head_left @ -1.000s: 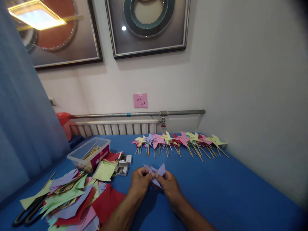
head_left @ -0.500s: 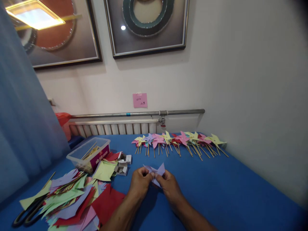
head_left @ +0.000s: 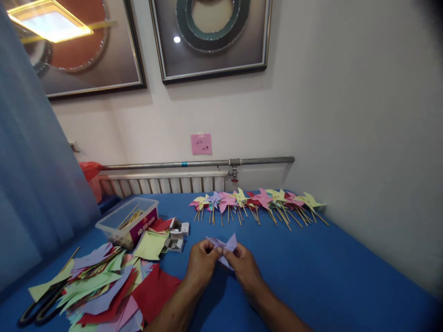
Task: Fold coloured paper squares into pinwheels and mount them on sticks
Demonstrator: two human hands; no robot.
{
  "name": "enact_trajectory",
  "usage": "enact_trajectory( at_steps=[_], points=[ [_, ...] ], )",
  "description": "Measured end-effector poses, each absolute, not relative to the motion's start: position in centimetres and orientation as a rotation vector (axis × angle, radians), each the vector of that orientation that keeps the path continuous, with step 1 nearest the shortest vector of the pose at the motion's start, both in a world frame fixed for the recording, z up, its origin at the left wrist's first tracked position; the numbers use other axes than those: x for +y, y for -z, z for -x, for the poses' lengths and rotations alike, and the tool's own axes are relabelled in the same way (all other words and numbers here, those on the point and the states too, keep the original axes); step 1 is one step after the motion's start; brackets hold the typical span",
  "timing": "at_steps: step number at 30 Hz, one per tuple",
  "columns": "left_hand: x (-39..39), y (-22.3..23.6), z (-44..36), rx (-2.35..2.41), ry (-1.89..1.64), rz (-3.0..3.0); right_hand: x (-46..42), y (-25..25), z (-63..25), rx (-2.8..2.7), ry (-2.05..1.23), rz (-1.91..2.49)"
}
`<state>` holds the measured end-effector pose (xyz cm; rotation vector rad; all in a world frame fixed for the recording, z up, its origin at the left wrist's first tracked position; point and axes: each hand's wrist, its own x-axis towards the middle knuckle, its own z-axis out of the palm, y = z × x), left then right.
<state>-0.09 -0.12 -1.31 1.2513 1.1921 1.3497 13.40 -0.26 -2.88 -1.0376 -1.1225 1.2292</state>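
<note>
A lavender paper pinwheel [head_left: 229,243] with folded-in points is held between my two hands, just above the blue table cover [head_left: 304,267]. On its left side, my left hand [head_left: 202,260] is closed, thumb pressed near the pinwheel's middle. My right hand [head_left: 244,265] grips the other side, its thumb meeting the left one at the centre. Fingers behind the paper are hidden, and I cannot tell whether a pin or stick is in it. Two small open boxes [head_left: 175,244] of what look like metal pins lie beyond my left hand.
Finished pinwheels on sticks [head_left: 263,200] lie in a row along the back. Cut coloured paper [head_left: 104,281] is heaped at left beside black-handled scissors [head_left: 43,302]. Behind it stands a clear plastic tub [head_left: 104,226] of sticks. A radiator [head_left: 166,183] and pipe run along the wall.
</note>
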Motion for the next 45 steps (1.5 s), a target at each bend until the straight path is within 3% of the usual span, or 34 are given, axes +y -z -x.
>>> enact_trajectory(
  at_steps=[45],
  points=[
    [-0.25, 1.15, 0.03, 1.240, -1.315, -1.212, -0.73, 2.93, -13.40, -1.249, -1.141, 1.069]
  ],
)
